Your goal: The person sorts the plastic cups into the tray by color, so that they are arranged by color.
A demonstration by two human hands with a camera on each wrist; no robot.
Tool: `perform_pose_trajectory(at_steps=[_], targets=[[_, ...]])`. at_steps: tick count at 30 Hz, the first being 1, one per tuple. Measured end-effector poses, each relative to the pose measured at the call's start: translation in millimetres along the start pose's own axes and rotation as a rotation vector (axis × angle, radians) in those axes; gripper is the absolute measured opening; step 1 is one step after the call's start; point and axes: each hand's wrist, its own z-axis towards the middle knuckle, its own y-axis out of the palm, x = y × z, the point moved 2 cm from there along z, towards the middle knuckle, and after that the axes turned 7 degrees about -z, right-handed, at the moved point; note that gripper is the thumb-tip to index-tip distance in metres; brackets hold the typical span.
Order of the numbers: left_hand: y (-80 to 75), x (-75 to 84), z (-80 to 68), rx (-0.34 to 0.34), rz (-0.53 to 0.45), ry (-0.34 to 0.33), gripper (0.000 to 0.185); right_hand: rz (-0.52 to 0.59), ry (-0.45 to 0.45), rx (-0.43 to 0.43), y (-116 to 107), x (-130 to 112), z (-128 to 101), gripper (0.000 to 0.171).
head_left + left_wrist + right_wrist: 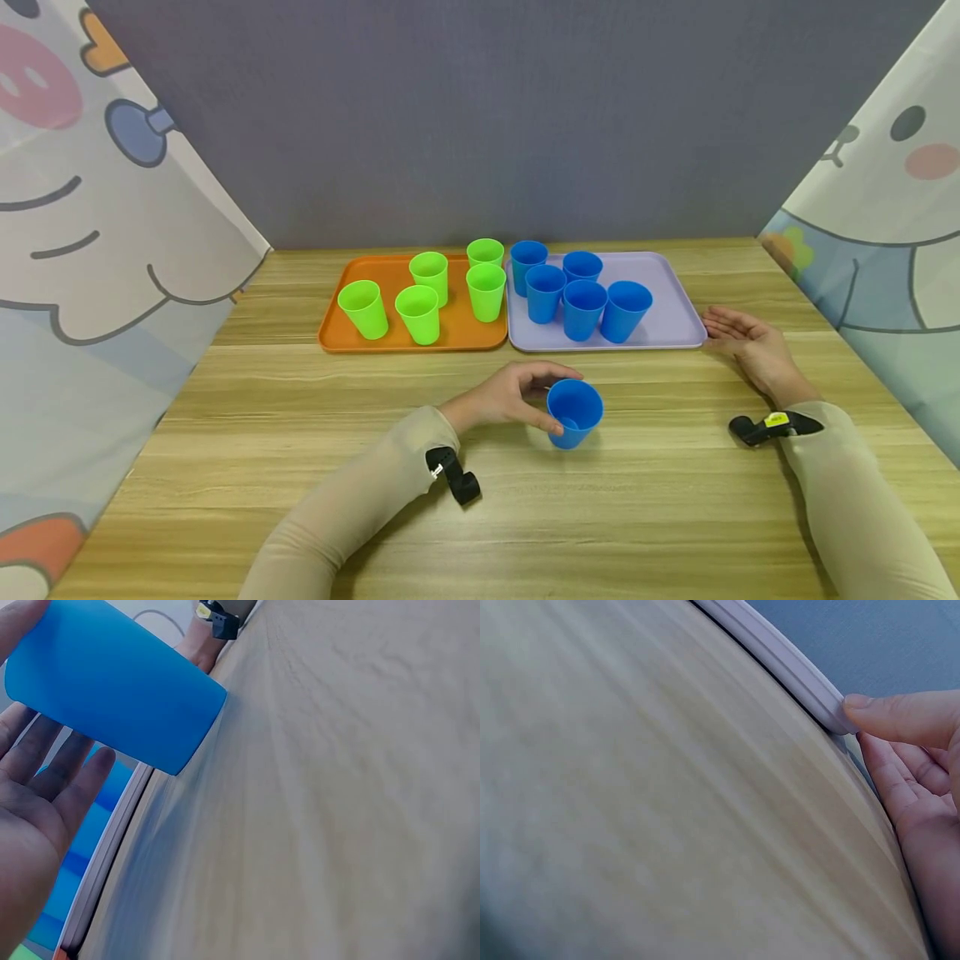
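My left hand (517, 396) holds a blue cup (575, 414) between thumb and fingers, in front of the trays. In the left wrist view the cup (112, 682) is tilted, its base close over the table. My right hand (750, 346) lies at the near right corner of the lilac tray (675, 312), fingers fairly straight. In the right wrist view its thumb (900, 720) touches the rim of the tray (780, 664). Several blue cups (584, 308) stand grouped on the left and middle of that tray.
An orange tray (337, 325) adjoins the lilac one on the left and bears several lime-green cups (417, 314). A grey panel (480, 125) rises behind both trays. Printed cartoon sheets (172, 275) flank the wooden table (600, 533).
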Motion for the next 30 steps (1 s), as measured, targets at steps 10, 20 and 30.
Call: perform_pose_trajectory(at_steps=[10, 20, 30], targets=[[1.9, -0.2, 0.7, 0.0, 0.018, 0.003, 0.06, 0.014, 0.0, 0.002, -1, 0, -1, 0.054], [-4.5, 4.7, -0.2, 0.096, -0.021, 0.037, 0.06, 0.003, -0.008, 0.003, 0, 1, 0, 0.054], [-20.2, 9.4, -1.0, 0.264, -0.012, 0.072, 0.058, 0.043, -0.016, -0.016, 0, 1, 0, 0.055]])
